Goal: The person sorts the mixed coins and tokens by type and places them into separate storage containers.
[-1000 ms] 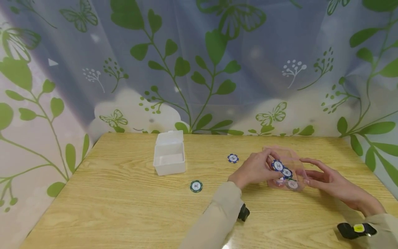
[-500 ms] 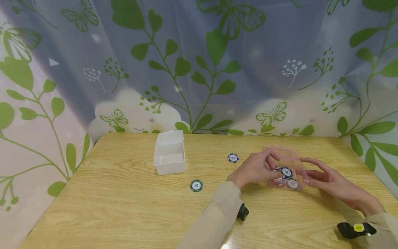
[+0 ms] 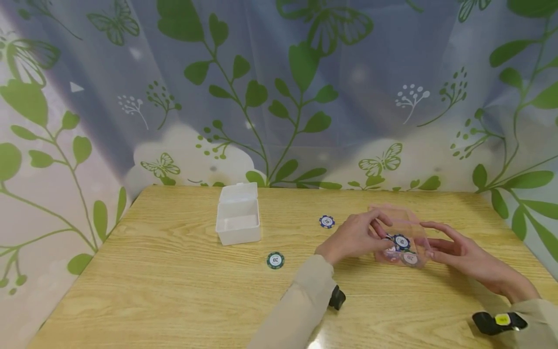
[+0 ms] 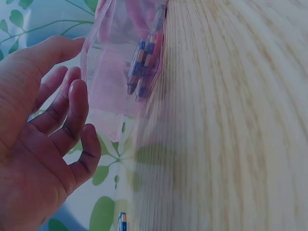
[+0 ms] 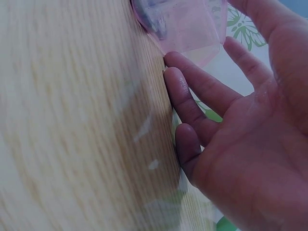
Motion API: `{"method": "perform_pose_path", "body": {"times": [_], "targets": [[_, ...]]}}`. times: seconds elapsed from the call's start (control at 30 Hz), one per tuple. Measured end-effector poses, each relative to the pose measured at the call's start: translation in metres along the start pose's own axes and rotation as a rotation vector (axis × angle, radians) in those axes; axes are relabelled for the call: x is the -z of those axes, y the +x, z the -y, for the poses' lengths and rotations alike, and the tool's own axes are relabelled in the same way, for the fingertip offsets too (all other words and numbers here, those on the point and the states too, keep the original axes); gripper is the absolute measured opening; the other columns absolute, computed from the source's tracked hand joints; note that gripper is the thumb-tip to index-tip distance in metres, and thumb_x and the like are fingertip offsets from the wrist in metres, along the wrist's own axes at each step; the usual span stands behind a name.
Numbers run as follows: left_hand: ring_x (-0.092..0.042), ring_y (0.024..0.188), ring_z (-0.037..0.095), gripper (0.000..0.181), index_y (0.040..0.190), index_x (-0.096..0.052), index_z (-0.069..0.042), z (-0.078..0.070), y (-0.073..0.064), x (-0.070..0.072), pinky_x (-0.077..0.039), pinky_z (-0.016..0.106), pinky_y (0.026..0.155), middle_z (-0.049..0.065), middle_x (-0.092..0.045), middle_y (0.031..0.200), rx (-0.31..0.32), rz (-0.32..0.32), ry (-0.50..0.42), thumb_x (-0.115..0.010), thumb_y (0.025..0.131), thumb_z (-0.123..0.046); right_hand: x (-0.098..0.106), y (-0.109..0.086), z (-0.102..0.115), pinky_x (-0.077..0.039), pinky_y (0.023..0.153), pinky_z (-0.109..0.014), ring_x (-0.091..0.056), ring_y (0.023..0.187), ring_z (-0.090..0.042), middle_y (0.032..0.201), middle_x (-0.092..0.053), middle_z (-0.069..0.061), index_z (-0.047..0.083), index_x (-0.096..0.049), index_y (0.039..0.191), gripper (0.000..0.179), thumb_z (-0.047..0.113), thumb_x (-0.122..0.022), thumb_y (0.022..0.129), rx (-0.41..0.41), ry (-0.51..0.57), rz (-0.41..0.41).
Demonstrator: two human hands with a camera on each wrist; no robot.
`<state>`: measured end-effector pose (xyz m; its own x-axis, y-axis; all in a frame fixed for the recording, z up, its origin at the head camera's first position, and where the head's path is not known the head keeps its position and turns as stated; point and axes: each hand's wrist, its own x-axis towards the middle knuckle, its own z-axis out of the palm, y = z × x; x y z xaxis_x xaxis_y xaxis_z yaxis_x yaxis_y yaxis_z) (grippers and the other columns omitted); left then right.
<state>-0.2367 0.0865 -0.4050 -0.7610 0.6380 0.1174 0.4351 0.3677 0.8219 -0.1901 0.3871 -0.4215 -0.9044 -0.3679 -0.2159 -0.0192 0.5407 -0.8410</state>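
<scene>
A translucent pink box stands on the right of the table with several poker chips inside, a blue one uppermost. My left hand is at the box's left side, fingers loosely bent over its opening. In the left wrist view nothing lies between those fingers, and the chips show edge-on through the pink wall. My right hand grips the box's right side, its index finger at the far corner and thumb at the near one. Fingers of that hand rest low beside the box.
A white lidded box stands left of centre with its lid up. On the table lie a green "20" chip and a blue "10" chip. A leaf-patterned curtain hangs behind.
A blue chip that my left fingers held has dropped into the pink box among the others. The left hand has shifted very slightly left; the right hand and the box stay put.
</scene>
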Motion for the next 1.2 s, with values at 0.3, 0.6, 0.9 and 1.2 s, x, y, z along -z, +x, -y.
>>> {"method": "perform_pose_path", "body": {"times": [0.3,0.6,0.9,1.2], "targets": [[-0.064,0.078,0.002,0.032,0.121,-0.062,-0.022,0.006,-0.009,0.012,-0.053,0.019,0.071,-0.007,-0.064,0.1,0.015,-0.008,-0.039,-0.076,0.093,-0.025,-0.001,0.0,0.0,-0.05,0.086,-0.021,-0.04,0.111,0.027,0.156,-0.033,-0.04,0.02,-0.014,0.164,0.07,0.024,-0.055,0.107,-0.009,-0.017,-0.017],[-0.063,0.079,0.005,0.038,0.125,-0.065,-0.018,0.015,-0.016,0.027,-0.052,0.019,0.072,0.0,-0.065,0.107,0.044,-0.023,-0.002,-0.077,0.093,-0.033,-0.002,0.001,0.0,-0.05,0.086,-0.021,-0.042,0.112,0.026,0.156,-0.033,-0.039,0.019,-0.014,0.164,0.07,0.024,-0.055,0.107,-0.01,-0.016,-0.022],[-0.064,0.079,0.006,0.037,0.129,-0.064,-0.014,0.026,-0.021,0.039,-0.053,0.02,0.071,0.005,-0.065,0.11,0.057,-0.028,-0.012,-0.076,0.094,-0.024,-0.001,0.001,0.0,-0.049,0.085,-0.017,-0.04,0.112,0.027,0.157,-0.032,-0.039,0.021,-0.014,0.164,0.07,0.024,-0.055,0.107,-0.002,-0.001,-0.012],[-0.064,0.081,0.004,0.038,0.129,-0.063,-0.015,0.033,-0.025,0.052,-0.053,0.021,0.077,0.009,-0.066,0.115,0.08,-0.033,0.018,-0.075,0.094,-0.024,-0.001,0.0,-0.001,-0.05,0.084,-0.017,-0.042,0.113,0.026,0.157,-0.033,-0.039,0.02,-0.014,0.164,0.069,0.023,-0.055,0.108,-0.003,-0.001,-0.015]]}}
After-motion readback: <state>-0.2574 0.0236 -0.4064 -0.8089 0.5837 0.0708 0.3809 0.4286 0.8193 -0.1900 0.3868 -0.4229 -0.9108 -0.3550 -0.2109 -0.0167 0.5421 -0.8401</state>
